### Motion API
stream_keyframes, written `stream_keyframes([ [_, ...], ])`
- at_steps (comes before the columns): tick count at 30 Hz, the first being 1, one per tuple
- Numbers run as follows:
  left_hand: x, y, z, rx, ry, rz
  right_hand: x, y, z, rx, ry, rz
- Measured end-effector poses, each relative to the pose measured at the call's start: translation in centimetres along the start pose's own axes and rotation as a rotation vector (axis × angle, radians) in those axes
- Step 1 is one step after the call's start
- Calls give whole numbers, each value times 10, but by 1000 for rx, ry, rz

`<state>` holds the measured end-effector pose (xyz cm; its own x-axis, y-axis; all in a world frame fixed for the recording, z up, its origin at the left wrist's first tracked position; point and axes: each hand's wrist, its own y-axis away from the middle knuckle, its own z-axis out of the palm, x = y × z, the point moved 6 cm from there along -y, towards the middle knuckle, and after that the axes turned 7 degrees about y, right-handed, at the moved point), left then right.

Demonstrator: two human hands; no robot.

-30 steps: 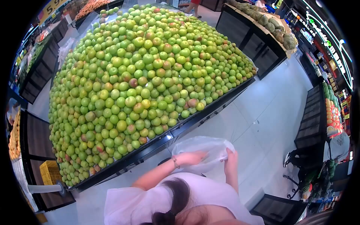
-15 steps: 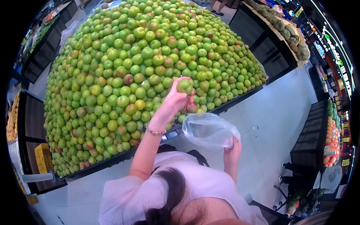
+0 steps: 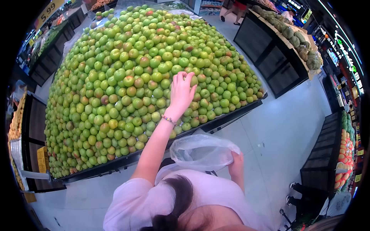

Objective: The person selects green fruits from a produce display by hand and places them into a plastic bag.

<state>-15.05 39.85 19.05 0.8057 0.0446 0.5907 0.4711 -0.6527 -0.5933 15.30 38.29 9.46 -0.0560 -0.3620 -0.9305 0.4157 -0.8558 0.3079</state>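
My left hand (image 3: 182,92), a beaded bracelet on its wrist, reaches palm down over the plum pile (image 3: 127,92). Its thumb and index finger are around a green plum (image 3: 194,80), partly hidden by the fingers. The pile is a broad mound of green plums, some with a red blush, on a dark-edged display stand (image 3: 216,125). Close to my body, my right hand (image 3: 236,158) grips the rim of a clear plastic bag (image 3: 200,150). The bag hangs with its mouth open, below and beside the stand's front edge.
Durians (image 3: 295,38) lie on a dark stand at the upper right. A yellow crate (image 3: 42,159) stands by the left end of the plum display. Tiled floor (image 3: 266,142) stretches to the right. At the lower right a person's legs (image 3: 300,194) show, and another person's legs (image 3: 233,15) are at the back.
My left hand has moved forward, turning from holding a plum up near the bag to palm down over the pile. The bag and my right hand have shifted slightly left and nearer my body.
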Motion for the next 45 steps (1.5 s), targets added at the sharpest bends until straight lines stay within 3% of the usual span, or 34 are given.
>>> stream_keyframes([
  [6,-19,-15,57,-59,-458,56,-7,-31,-55,16,-4,38],
  [9,-14,-18,63,-58,-485,33,-3,-49,-73,-173,-17,-6],
  [15,-21,-15,71,-100,-534,6,-8,-76,-70,-321,-83,9],
  [18,-15,-11,73,-101,-575,-13,6,-76,-77,-249,-11,57],
  [21,-16,-5,75,-112,-580,-28,9,-76,-76,-374,87,15],
  [23,-9,-9,68,-80,-615,3,8,-78,-75,-335,57,77],
  [28,33,-3,47,-35,-564,13,23,-92,-79,-352,118,174],
  [31,60,23,23,33,-395,-65,22,-103,-60,-540,149,126],
  [33,77,50,-2,148,-266,-74,14,-100,-54,-327,171,118],
  [35,60,121,5,-142,299,-540,32,-96,-63,-296,262,24],
  [39,72,205,40,-391,188,-493,29,-66,-59,-359,289,78],
  [41,92,225,46,-373,-136,-347,29,-56,-58,-503,342,138],
  [45,109,237,30,-214,57,-469,20,-21,-34,-724,625,232],
])
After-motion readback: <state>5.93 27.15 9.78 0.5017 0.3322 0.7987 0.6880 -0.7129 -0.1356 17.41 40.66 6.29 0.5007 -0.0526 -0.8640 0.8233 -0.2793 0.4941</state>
